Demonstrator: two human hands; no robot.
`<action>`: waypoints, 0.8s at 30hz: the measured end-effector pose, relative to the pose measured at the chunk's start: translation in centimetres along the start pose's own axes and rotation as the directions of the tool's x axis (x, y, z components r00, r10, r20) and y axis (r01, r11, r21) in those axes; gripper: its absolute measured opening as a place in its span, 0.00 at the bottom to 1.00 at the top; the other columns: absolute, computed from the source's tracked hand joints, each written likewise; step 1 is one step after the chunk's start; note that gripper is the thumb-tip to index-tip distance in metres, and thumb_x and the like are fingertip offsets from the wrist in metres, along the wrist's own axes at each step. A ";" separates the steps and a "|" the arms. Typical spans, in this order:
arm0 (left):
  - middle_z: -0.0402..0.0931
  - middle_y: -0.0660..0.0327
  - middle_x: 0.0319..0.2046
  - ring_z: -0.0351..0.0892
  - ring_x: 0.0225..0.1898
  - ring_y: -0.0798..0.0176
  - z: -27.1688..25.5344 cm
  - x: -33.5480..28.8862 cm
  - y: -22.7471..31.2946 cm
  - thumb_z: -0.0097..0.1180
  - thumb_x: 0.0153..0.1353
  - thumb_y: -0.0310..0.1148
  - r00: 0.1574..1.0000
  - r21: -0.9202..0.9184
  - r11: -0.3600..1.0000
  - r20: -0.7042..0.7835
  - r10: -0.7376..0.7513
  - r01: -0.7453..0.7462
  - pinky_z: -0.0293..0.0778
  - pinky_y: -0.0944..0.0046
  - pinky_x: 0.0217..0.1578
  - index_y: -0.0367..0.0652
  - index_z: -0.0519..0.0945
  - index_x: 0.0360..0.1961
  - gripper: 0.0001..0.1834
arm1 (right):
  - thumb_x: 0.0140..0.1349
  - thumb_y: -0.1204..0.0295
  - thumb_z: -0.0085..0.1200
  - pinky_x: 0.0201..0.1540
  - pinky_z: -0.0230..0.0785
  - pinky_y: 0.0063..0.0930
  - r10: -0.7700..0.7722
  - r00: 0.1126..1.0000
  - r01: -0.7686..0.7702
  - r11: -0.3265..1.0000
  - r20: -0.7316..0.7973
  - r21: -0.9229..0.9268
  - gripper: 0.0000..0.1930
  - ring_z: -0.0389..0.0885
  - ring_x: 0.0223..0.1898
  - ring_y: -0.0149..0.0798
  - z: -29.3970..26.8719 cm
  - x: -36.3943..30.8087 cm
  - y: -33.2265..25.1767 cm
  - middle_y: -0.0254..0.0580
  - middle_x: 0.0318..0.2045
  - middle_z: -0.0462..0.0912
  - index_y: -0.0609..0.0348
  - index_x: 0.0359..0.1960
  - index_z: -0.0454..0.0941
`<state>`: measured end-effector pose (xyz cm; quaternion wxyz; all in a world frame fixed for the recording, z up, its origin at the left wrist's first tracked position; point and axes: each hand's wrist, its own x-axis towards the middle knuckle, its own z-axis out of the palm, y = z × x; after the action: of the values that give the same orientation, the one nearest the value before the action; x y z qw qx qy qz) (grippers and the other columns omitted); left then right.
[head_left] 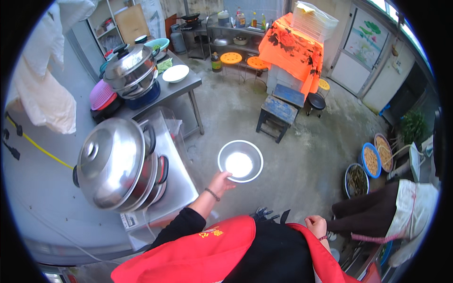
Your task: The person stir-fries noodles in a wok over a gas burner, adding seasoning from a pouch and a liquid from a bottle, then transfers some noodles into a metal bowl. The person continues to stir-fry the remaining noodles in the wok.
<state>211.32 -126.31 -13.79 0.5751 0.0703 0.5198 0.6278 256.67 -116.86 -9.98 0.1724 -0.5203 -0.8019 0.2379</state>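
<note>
A round stainless steel bowl (256,149) is held out in front of me above the floor. My left hand (222,183) grips its near rim, with the thumb on the rim and the fingers underneath. Bright white fills the middle of the bowl; whether this is contents or glare I cannot tell. My right hand (316,226) hangs by my right side, fingers curled in, with nothing showing in it. Left of the bowl, a large lidded steamer pot (113,162) stands on a metal stand (177,174).
Behind it, a metal table (181,92) carries a second steamer (126,68) and a white plate (175,73). Blue wooden stools (278,111) stand ahead, by an orange-clothed table (292,52). At right are several basins, one blue (371,160), and another person's dark-trousered legs (365,210).
</note>
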 end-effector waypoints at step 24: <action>0.80 0.56 0.50 0.85 0.48 0.52 1.7 38.2 36.0 0.57 0.65 0.41 0.931 -0.125 0.965 -0.316 0.183 -0.232 0.79 0.58 0.39 0.47 0.71 0.57 0.22 | 0.57 0.67 0.65 0.38 0.79 0.38 -0.166 0.941 0.116 0.977 0.294 0.179 0.07 0.88 0.32 0.47 12.6 68.2 -14.2 0.48 0.28 0.87 0.56 0.31 0.89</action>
<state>176.56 -87.70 -6.10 0.4231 -0.0181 0.5390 0.7281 212.16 -61.84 -10.47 0.1033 -0.4027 -0.8326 0.3661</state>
